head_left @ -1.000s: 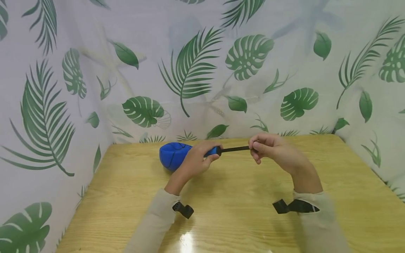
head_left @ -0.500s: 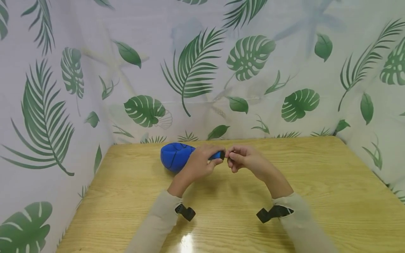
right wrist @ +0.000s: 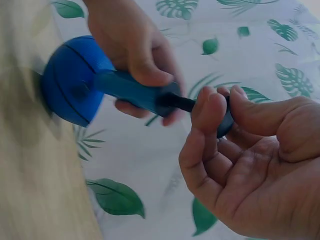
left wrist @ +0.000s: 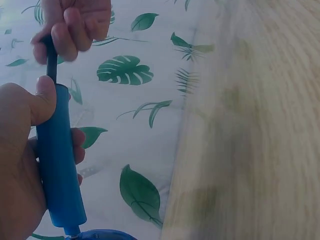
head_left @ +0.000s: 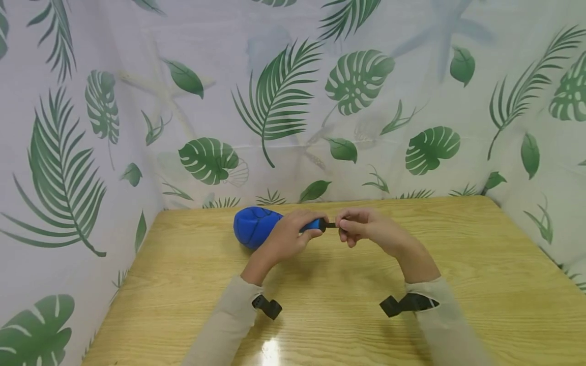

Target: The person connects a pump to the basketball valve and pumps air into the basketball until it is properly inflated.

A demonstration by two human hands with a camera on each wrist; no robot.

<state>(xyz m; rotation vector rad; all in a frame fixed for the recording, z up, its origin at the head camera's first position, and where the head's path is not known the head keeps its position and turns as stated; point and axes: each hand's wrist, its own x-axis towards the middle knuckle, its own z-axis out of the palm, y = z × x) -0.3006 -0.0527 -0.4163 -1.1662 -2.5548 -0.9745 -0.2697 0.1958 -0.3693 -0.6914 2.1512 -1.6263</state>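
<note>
My left hand [head_left: 288, 234] grips the blue barrel of a hand pump [left wrist: 60, 160], its thumb lying along the barrel near the black end cap. Past the barrel's other end is a blue ball [right wrist: 75, 82] with black lines, dented on its far side and sitting on the table; the pump's thin tip meets it. With thumb and fingertips, my right hand [head_left: 371, 229] pinches the black handle [right wrist: 226, 120] of the pump. A short stretch of black rod [right wrist: 182, 102] shows between handle and barrel.
The wood-grain table [head_left: 339, 320] lies under both arms. A white cloth with green leaf prints [head_left: 284, 168] closes off the back and both sides. Each wrist wears a black strap with a small camera, the right one [head_left: 407, 304] out from the sleeve.
My right hand pushed the handle left until it was close to the barrel, then drew back slightly right, showing a little rod. My left hand and the ball stayed nearly in place.
</note>
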